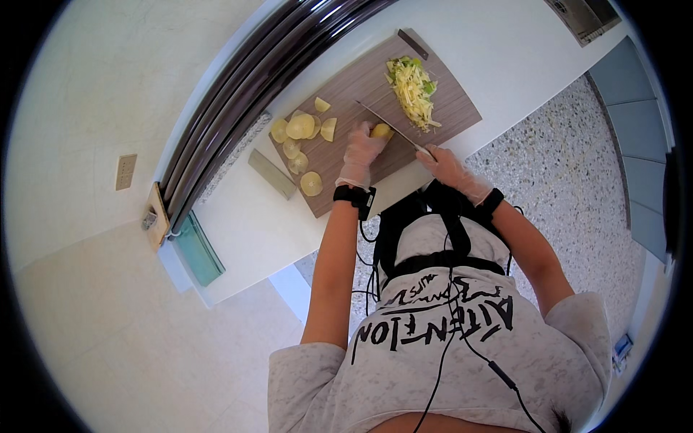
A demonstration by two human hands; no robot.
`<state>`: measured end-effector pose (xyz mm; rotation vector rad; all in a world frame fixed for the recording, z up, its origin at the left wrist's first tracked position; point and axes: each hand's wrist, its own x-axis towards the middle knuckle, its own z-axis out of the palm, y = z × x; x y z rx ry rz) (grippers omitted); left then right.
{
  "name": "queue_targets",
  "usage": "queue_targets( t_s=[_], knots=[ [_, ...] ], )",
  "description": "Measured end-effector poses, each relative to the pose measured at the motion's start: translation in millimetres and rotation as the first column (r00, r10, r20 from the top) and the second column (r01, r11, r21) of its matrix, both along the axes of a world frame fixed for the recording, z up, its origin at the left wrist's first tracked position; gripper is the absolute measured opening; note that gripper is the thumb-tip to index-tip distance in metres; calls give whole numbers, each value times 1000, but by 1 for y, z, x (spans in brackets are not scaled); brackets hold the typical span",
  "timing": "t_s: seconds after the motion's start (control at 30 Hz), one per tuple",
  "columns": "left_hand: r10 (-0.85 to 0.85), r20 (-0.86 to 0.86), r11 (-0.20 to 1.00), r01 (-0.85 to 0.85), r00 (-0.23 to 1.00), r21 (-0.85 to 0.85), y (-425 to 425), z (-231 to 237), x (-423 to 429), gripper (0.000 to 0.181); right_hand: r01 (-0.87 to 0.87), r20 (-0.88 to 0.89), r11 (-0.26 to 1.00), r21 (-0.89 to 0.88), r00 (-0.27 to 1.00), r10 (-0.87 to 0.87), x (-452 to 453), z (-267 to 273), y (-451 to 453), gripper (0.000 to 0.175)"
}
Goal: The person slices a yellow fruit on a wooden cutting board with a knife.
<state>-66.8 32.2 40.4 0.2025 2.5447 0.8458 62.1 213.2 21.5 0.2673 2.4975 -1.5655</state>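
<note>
My left hand (366, 143), in a clear plastic glove, holds a yellow piece of fruit (382, 131), seemingly lemon, down on a wood-grain cutting board (354, 116). In my right hand (448, 169), gloved the same way, is the handle of a kitchen knife (391, 124). Its blade slants up and left over the board, right beside the fruit; whether it touches is hard to tell. Pale yellow round slices (300, 126) and a few cut wedges (328, 130) lie on the board's left part. A heap of shredded yellow and green vegetable (413, 93) sits at its upper right.
The board rests on a white counter (246, 233). Left of it lies a flat greenish-grey block (272, 174). Dark glossy tubes (238, 81) run along the back edge, near a teal glass piece (200, 250). A sink (586, 20) is at upper right. Black cables hang before my body.
</note>
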Motion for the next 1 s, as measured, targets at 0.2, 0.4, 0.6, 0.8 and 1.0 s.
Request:
queue_targets(
  t_s=[0.2,0.4,0.6,0.8,1.0],
  knots=[
    [173,122,956,-196,977,218,-12,10,2,44,22,-11,999,-40,1000,-23,2,-1,3,41],
    [197,264,783,-313,944,537,-10,33,23,40,33,-9,999,-29,999,-34,2,-3,5,40],
    [-24,-92,972,44,995,229,-1,9,42,40,39,-11,999,-37,999,-39,0,-2,7,39],
    [-208,-292,975,220,934,11,4,-5,62,45,79,100,995,-62,992,-73,-2,17,12,39],
    [-194,-344,978,153,919,-144,6,-20,28,44,83,110,995,-49,991,-77,-2,9,13,40]
  ],
)
